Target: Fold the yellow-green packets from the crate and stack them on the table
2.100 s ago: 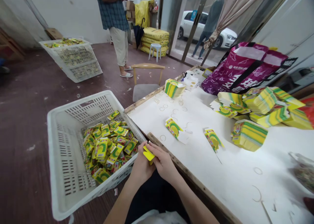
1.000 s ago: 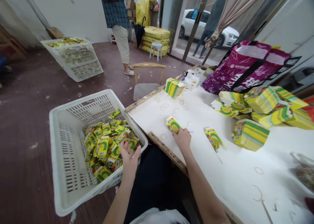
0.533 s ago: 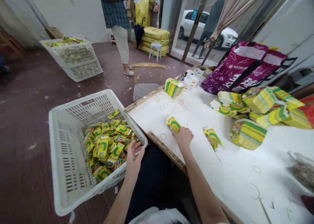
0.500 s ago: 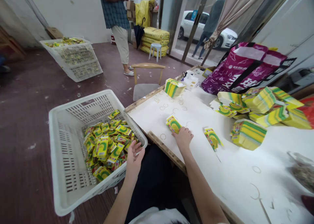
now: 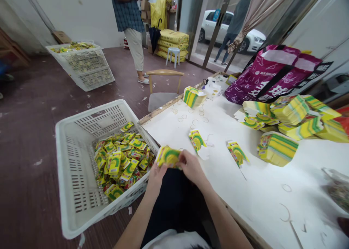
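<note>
Between my two hands, above my lap, is a small yellow-and-green carton [image 5: 169,156]. My left hand [image 5: 158,172] grips its left end from below. The fingers of my right hand [image 5: 188,164] pinch its right end. On the white tabletop [image 5: 261,201] just beyond lies another flat carton [image 5: 197,140] with white flaps. A further carton [image 5: 236,153] rests to the right of it. To my left on the floor stands a white plastic crate [image 5: 65,183], holding a heap of small yellow-green packs [image 5: 120,161].
Bundles of flat cartons [image 5: 289,112] are piled on the table's right, before a purple bag [image 5: 261,74]. A carton stack [image 5: 194,97] stands by the far edge near a chair [image 5: 165,92]. Beyond are a standing person [image 5: 131,27] and a second crate [image 5: 81,67].
My right hand has moved left from the table with a carton, and my left hand has come off the crate's edge to hold it too. Another carton now shows where the right hand was.
</note>
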Tool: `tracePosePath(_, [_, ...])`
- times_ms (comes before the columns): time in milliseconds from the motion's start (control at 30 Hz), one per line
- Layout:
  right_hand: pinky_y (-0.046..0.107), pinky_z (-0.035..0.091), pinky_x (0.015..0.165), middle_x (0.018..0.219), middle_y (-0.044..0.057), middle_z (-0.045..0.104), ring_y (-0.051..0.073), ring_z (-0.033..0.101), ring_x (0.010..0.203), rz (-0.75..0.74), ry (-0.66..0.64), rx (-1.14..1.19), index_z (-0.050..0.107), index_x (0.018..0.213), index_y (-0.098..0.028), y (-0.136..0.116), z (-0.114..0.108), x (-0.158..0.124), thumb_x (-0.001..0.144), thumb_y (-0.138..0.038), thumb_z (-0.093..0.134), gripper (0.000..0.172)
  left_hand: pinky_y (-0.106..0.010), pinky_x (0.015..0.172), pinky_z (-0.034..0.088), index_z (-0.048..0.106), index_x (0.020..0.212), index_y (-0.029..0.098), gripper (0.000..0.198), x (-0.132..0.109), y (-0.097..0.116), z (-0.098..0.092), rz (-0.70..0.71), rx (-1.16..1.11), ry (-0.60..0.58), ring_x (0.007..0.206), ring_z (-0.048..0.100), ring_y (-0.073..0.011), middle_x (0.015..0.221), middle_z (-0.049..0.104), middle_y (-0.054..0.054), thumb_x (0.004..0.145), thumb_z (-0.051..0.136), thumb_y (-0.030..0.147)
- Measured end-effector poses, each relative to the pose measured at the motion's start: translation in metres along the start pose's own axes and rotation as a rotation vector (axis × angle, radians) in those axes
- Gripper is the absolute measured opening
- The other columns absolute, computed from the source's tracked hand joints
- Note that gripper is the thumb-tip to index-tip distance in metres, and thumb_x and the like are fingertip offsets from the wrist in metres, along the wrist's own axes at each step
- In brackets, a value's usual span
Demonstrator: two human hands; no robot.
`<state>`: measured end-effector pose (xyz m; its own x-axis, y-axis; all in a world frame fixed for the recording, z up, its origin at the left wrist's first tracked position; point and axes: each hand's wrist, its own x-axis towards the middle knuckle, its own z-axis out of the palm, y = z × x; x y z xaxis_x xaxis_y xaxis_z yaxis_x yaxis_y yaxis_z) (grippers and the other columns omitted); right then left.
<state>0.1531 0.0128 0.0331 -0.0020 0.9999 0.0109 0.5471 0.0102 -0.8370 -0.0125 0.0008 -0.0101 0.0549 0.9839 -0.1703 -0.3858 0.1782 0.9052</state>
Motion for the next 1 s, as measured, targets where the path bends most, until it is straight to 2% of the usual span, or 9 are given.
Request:
tracePosePath(67, [0.027,0.04,0.062,0.07,-0.003,0.058,0.015,0.053,0.065,-0.027,-0.145,0.158,0.052,0.076,-0.022,-0.011,0.01,-0.011,0.074,-0.02,0.064,0.013,-0.044,0.106,0.048,0.051,0.139,0.018,0.068,0.001,0.003,0.007,0.033,-0.028,0.045,0.125,0.059,-0.0301,0.138,0.058,-0.016,0.089,0.055,0.063])
tracePosePath(167, [0.026,0.039,0.061,0.07,-0.004,0.055,0.013,0.048,0.062,0.051,-0.129,0.375,0.05,0.074,-0.021,-0.016,0.019,-0.019,0.073,-0.025,0.068,0.019,-0.042,0.108,0.047,0.05,0.141,0.019,0.067,-0.001,0.007,0.011,0.189,0.087,0.121,0.129,0.055,-0.03,0.139,0.059,-0.014,0.092,0.048,0.065])
tracePosePath(367, [0.026,0.045,0.063,0.082,-0.002,0.057,0.012,0.053,0.069,0.12,-0.276,0.762,0.05,0.086,-0.022,-0.009,0.031,-0.021,0.064,-0.043,0.082,0.045,-0.044,0.109,0.046,0.055,0.135,0.022,0.06,-0.008,0.011,0.012,0.27,0.115,0.074,0.128,0.056,-0.0297,0.14,0.058,-0.013,0.092,0.047,0.064])
tracePosePath(467, [0.027,0.045,0.061,0.076,-0.003,0.056,0.013,0.054,0.066,0.147,-0.251,0.657,0.05,0.084,-0.022,-0.017,0.035,-0.026,0.065,-0.039,0.082,0.042,-0.045,0.099,0.053,0.063,0.114,0.019,0.06,-0.006,0.016,0.016,0.241,0.013,0.107,0.112,0.065,-0.03,0.112,0.069,-0.013,0.088,0.046,0.071])
tracePosePath(533, [0.027,0.043,0.059,0.073,-0.003,0.057,0.013,0.054,0.064,0.133,-0.206,0.484,0.049,0.081,-0.022,-0.026,0.034,-0.03,0.069,-0.031,0.079,0.033,-0.043,0.088,0.057,0.063,0.104,0.02,0.061,-0.004,0.019,0.019,0.23,-0.124,0.171,0.097,0.068,-0.0276,0.092,0.069,-0.009,0.086,0.045,0.075])
tracePosePath(600, [0.026,0.041,0.058,0.071,-0.004,0.058,0.014,0.054,0.062,0.102,-0.173,0.33,0.049,0.08,-0.023,-0.034,0.03,-0.033,0.071,-0.023,0.074,0.027,-0.04,0.082,0.058,0.062,0.101,0.02,0.061,-0.003,0.02,0.021,0.233,-0.224,0.212,0.088,0.069,-0.0251,0.086,0.067,-0.006,0.083,0.048,0.076])
tracePosePath(700, [0.026,0.038,0.055,0.067,-0.004,0.055,0.013,0.051,0.059,0.091,-0.176,0.313,0.046,0.076,-0.023,-0.038,0.026,-0.035,0.072,-0.022,0.073,0.027,-0.039,0.08,0.058,0.063,0.108,0.02,0.067,-0.005,0.02,0.02,0.23,-0.251,0.231,0.091,0.069,-0.0256,0.094,0.069,-0.008,0.08,0.051,0.079])
tracePosePath(900, [0.026,0.04,0.064,0.077,-0.003,0.053,0.013,0.049,0.069,0.029,-0.221,0.626,0.049,0.084,-0.021,-0.035,0.022,-0.033,0.074,-0.038,0.075,0.033,-0.042,0.094,0.054,0.058,0.126,0.021,0.08,-0.013,0.018,0.021,0.195,-0.234,0.204,0.112,0.065,-0.0301,0.12,0.067,-0.014,0.077,0.051,0.083])
tracePosePath(1000, [0.027,0.04,0.07,0.082,-0.002,0.054,0.014,0.05,0.075,-0.012,-0.247,0.645,0.05,0.089,-0.021,-0.038,0.024,-0.035,0.076,-0.041,0.075,0.035,-0.043,0.092,0.054,0.06,0.118,0.022,0.074,-0.016,0.022,0.024,0.181,-0.202,0.141,0.108,0.065,-0.0293,0.113,0.068,-0.012,0.079,0.046,0.083])
